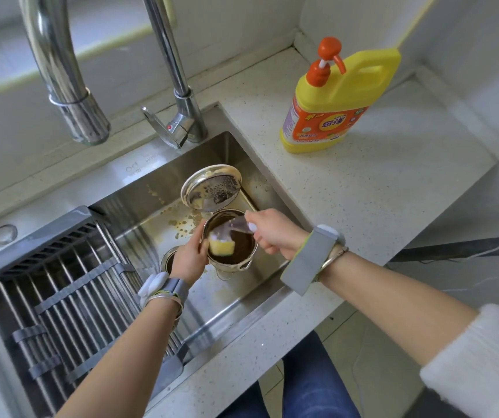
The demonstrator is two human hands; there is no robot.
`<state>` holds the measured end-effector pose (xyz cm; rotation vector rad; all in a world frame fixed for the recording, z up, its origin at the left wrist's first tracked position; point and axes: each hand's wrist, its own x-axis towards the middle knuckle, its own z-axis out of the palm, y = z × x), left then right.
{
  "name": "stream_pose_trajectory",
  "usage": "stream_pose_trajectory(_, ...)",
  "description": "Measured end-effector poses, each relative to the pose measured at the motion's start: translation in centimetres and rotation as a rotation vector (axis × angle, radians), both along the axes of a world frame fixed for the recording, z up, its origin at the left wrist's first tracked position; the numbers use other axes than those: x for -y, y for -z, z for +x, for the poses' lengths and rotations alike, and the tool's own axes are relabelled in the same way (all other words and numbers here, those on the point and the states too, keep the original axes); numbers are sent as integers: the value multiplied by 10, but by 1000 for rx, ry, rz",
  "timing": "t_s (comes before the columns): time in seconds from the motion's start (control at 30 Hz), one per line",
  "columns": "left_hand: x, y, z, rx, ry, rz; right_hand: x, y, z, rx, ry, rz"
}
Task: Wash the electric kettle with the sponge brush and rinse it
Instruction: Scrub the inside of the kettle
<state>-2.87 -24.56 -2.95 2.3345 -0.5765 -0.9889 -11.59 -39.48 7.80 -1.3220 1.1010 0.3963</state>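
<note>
Speckled worktop (362, 206) rings a steel sink (139, 206), where the electric kettle (232, 247) stands, lid open. Left hand (189, 259) fingers curl around its wet, likely slippery rim; right hand (275, 233) fingers clamp the sponge brush (221, 247) handle, soft yellow head inside.

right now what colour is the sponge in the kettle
Yellow sponge, seen best in the head view.

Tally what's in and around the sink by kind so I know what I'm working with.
Kettles: 1, the electric kettle, lid open, in the sink
Sponge brushes: 1, the sponge brush, inside the kettle
Detergent bottles: 1, the yellow bottle on the counter
Faucets: 2, the faucet and the mixer tap
Drying racks: 1, the rack
Total: 6
</note>
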Motion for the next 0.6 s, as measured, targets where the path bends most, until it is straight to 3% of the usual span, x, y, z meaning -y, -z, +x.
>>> stream_pose_trajectory(0.07, 2, 0, 1, 14, 4, 6, -1, 0, -3, 34, 54, 3)
stream_pose_trajectory(0.13, 2, 1, 5, 40, 26, 21, -3, 3, -12, 33, -57, -89)
stream_pose_trajectory(0.37, 15, -6, 7, 226, 262, 132, 34, -40, -19, 79, -1063, -788)
stream_pose_trajectory(0.43, 17, -6, 6, 238, 270, 123, 28, -44, -14, 191, -1417, -1043)
stream_pose_trajectory(0.5, 16, -6, 7, 247, 268, 123, 24, -41, -12, 275, -1688, -1099)
stream_pose_trajectory(0.6, 13, -5, 11, 257, 253, 132, 29, -34, -20, 380, -1715, -1306)
